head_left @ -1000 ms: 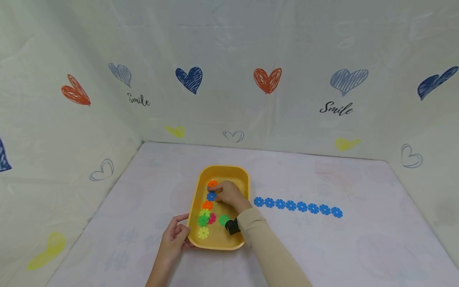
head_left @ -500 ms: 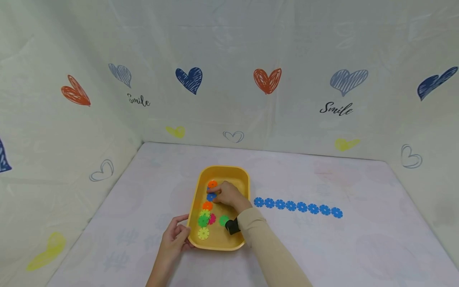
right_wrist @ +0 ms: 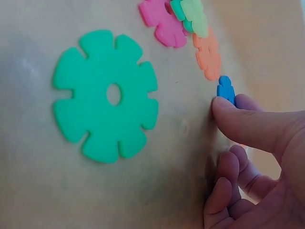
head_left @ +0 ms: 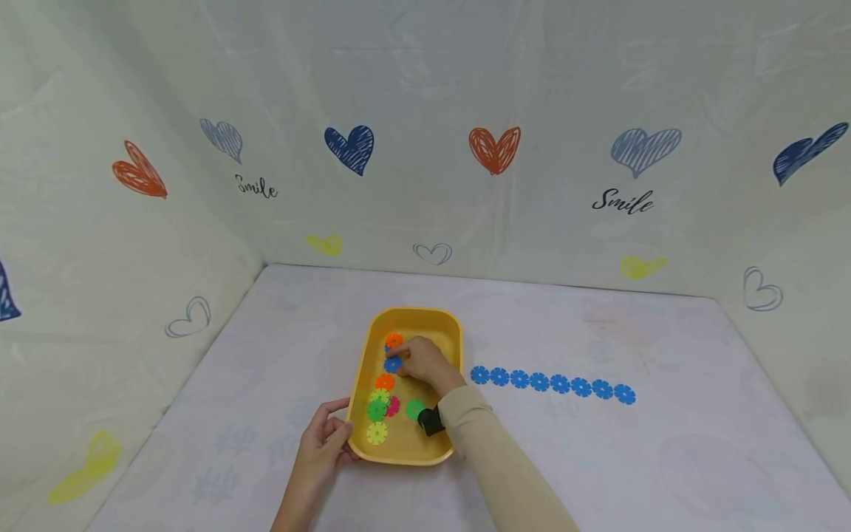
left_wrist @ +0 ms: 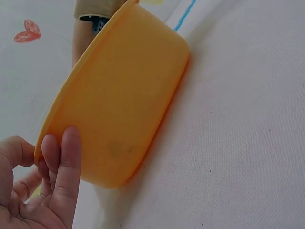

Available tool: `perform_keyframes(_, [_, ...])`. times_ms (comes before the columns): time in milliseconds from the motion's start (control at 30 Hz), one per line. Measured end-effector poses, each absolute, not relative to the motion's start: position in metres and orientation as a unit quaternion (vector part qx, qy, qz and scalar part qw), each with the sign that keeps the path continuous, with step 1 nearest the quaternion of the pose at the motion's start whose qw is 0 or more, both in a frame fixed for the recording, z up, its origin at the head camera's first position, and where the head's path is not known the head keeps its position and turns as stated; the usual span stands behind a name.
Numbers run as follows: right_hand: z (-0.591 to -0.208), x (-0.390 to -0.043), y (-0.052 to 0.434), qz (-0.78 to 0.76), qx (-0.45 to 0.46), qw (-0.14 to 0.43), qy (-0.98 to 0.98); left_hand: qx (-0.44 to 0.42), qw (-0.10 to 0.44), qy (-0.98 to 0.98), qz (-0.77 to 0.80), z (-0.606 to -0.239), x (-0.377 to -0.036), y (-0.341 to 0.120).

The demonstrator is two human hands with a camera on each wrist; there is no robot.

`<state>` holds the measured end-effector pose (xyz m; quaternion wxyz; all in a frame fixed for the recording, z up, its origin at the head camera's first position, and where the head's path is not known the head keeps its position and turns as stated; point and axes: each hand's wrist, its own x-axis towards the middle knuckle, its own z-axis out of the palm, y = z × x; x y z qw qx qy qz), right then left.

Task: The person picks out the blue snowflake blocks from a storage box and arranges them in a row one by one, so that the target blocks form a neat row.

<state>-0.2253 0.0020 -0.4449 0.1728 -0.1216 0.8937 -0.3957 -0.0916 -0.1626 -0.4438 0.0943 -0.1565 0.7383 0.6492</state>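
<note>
A yellow tray [head_left: 455,340] stands on the table, with notched plastic discs in several colours inside. My left hand [head_left: 326,436] grips its near left rim; in the left wrist view the fingers [left_wrist: 66,167] lie against the outer wall. My right hand [head_left: 427,362] reaches into the tray and pinches a blue notched disc [head_left: 392,365] between thumb and index finger. In the right wrist view that blue disc [right_wrist: 226,89] shows partly behind the thumb. Just beyond lies an orange disc [head_left: 394,340], with another bit of blue beside it, mostly hidden by the index finger.
To the tray's right, several blue discs [head_left: 539,381] lie edge to edge in a row on the table. In the tray are also a green disc [head_left: 415,408], a yellow disc [head_left: 377,433], a pink disc [head_left: 394,406] and another orange disc [head_left: 385,381].
Both hands stay nearly where they were. The blue disc at my right fingertips shifts very slightly; tray and row have not moved.
</note>
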Motion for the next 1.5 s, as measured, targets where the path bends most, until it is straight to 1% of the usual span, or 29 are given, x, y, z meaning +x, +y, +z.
perform_keyframes(300, [-0.444, -0.226, 0.003, -0.381, -0.107, 0.175, 0.901, -0.152, 0.092, 0.734, 0.656, -0.444, -0.092, -0.162])
perform_keyframes(433, [-0.443, -0.226, 0.005, -0.382, -0.119, 0.180, 0.898, -0.157, 0.092, 0.738, 0.649, -0.444, -0.092, -0.162])
perform_keyframes(667, [-0.441, -0.226, 0.010, -0.373, -0.113, 0.171, 0.905, -0.152, 0.093, 0.734, 0.656, -0.444, -0.092, -0.161])
perform_keyframes(833, [-0.432, -0.222, 0.014, -0.362, -0.097, 0.162, 0.913, -0.149, 0.092, 0.734, 0.656, -0.443, -0.091, -0.162])
perform_keyframes(1100, [-0.407, -0.212, 0.024, -0.394, -0.090, 0.151, 0.902, -0.147, 0.091, 0.732, 0.659, -0.442, -0.090, -0.163])
perform_keyframes(1300, [-0.394, -0.200, 0.047, -0.414, -0.075, 0.107, 0.901, -0.146, 0.085, 0.739, 0.653, -0.442, -0.090, -0.161])
perform_keyframes(1500, [-0.394, -0.190, 0.077, -0.468, -0.039, 0.077, 0.879, -0.151, 0.083, 0.746, 0.644, -0.441, -0.090, -0.160])
